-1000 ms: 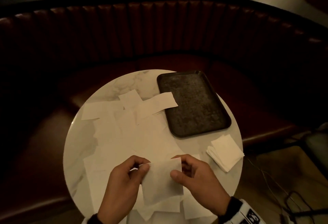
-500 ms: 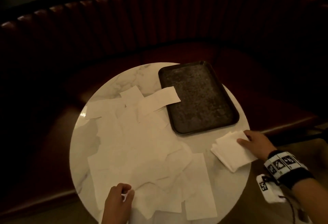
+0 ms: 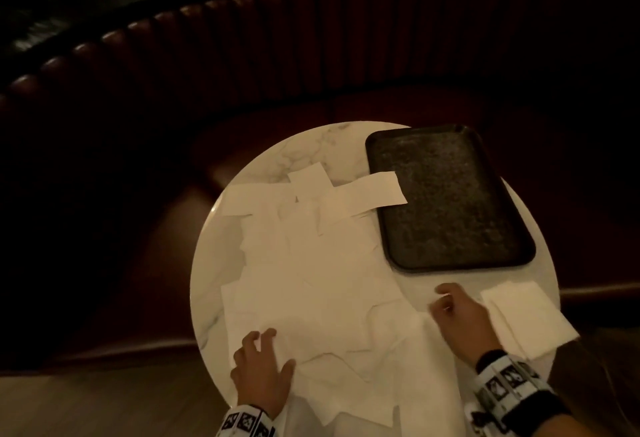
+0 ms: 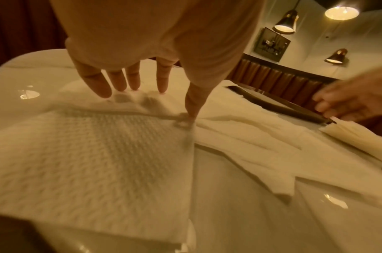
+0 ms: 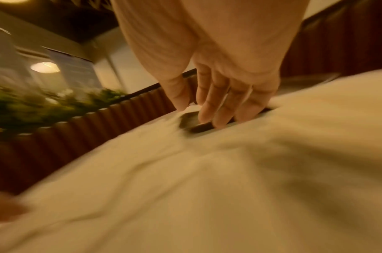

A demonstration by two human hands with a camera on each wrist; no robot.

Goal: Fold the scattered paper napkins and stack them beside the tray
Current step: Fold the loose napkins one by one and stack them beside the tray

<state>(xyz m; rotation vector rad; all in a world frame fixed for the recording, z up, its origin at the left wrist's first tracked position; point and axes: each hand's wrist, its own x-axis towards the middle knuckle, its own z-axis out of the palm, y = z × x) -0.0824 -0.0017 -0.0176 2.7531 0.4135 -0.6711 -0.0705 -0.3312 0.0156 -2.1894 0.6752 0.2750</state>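
Note:
Several loose white napkins (image 3: 311, 281) lie overlapping across the round marble table (image 3: 211, 284); one of them (image 3: 370, 191) laps onto the left rim of the dark tray (image 3: 450, 211). A stack of folded napkins (image 3: 526, 319) sits in front of the tray, at the table's right edge. My left hand (image 3: 273, 350) rests on the near napkins, spread fingertips (image 4: 131, 85) and thumb touching the paper. Just left of the stack, my right hand (image 3: 441, 300) pinches the edge of a loose napkin (image 5: 192, 107) between thumb and forefinger; that view is blurred.
A curved, dark red ribbed leather bench (image 3: 311, 56) wraps round the far side of the table. The near and right table edges drop to a wooden floor (image 3: 86, 409). Both wrists carry marker bands (image 3: 505, 384).
A second ago both hands held a folded napkin. The right hand laid it on the stack and has now come back left to a loose napkin. The left hand dropped onto the pile.

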